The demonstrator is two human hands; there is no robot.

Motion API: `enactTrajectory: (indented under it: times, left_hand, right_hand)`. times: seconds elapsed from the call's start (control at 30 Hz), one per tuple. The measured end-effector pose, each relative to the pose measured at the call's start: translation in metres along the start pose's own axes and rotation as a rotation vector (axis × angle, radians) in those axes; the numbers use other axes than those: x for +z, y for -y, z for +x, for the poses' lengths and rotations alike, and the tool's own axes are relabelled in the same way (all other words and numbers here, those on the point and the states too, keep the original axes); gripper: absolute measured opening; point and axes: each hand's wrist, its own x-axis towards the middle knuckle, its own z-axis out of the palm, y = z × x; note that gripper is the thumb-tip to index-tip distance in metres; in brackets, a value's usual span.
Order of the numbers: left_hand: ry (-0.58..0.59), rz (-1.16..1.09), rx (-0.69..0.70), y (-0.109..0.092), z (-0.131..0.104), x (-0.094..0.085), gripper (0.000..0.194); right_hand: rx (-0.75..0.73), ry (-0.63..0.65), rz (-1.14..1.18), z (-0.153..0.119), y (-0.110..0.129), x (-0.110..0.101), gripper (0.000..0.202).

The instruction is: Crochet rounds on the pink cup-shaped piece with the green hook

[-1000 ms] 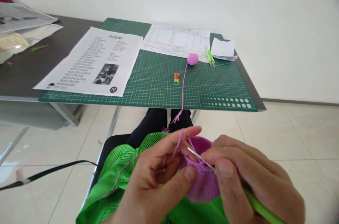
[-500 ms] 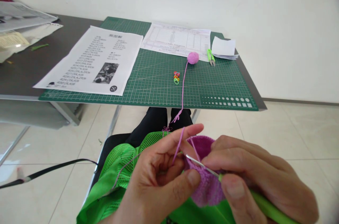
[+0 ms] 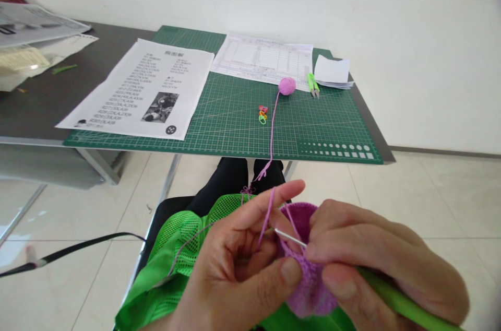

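Note:
My left hand (image 3: 250, 263) pinches the edge of a pink-purple crochet piece (image 3: 313, 289), cup-shaped with its hollow facing up. Pink yarn (image 3: 267, 216) loops over the raised index finger of that hand and runs down to the stitches. In my right hand (image 3: 383, 258) is a crochet hook (image 3: 407, 297) with a green handle and a silver shaft. Its metal tip lies at the rim of the piece, close to the left fingers. Part of the handle is covered by the right fingers, and the exact stitch under the hook is hard to make out.
On the green cutting mat (image 3: 230, 122) lie a pink yarn ball (image 3: 287, 86), small stitch markers (image 3: 262, 114), green-handled snips (image 3: 313, 85), a printed pattern sheet (image 3: 133, 91), a form (image 3: 266, 59) and a stack of white paper (image 3: 332, 70). A strand hangs from the ball over the table edge.
The hook's shaft shows less, and its green handle has swung lower behind the right fingers. Both hands and the crochet piece have shifted slightly. The table items only move with the camera view.

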Motion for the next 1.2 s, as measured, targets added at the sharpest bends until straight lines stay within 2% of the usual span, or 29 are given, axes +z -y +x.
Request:
enactTrajectory:
  times: [0.23,0.33,0.43,0.67,0.9,1.03,1.2]
  left_hand:
    - [0.015,-0.006,-0.053,-0.001,-0.002,0.002,0.051]
    - [0.014,-0.013,-0.024,-0.001,-0.002,0.004,0.047]
    - [0.001,0.0,-0.026,-0.001,-0.004,0.003,0.047]
    - [-0.079,0.034,-0.093,-0.004,-0.007,-0.001,0.055]
    - [0.019,-0.057,-0.037,-0.005,-0.003,0.0,0.049]
    - [0.065,-0.085,-0.069,-0.006,-0.003,0.001,0.047]
    - [0.041,-0.034,-0.08,-0.007,-0.005,0.0,0.047]
  right_hand:
    - [-0.046,0.126,0.216,0.008,-0.005,-0.012,0.018]
    - [-0.057,0.102,0.146,0.011,0.001,-0.016,0.017]
    - [-0.002,0.042,0.032,0.009,0.008,-0.014,0.017]
    - [0.013,0.056,-0.029,0.007,0.005,-0.004,0.027]
    - [0.006,0.097,-0.038,0.012,0.002,-0.004,0.029]
    - [0.011,0.126,-0.041,0.014,0.0,-0.005,0.028]
    - [0.086,0.124,0.033,0.011,-0.002,-0.011,0.015]
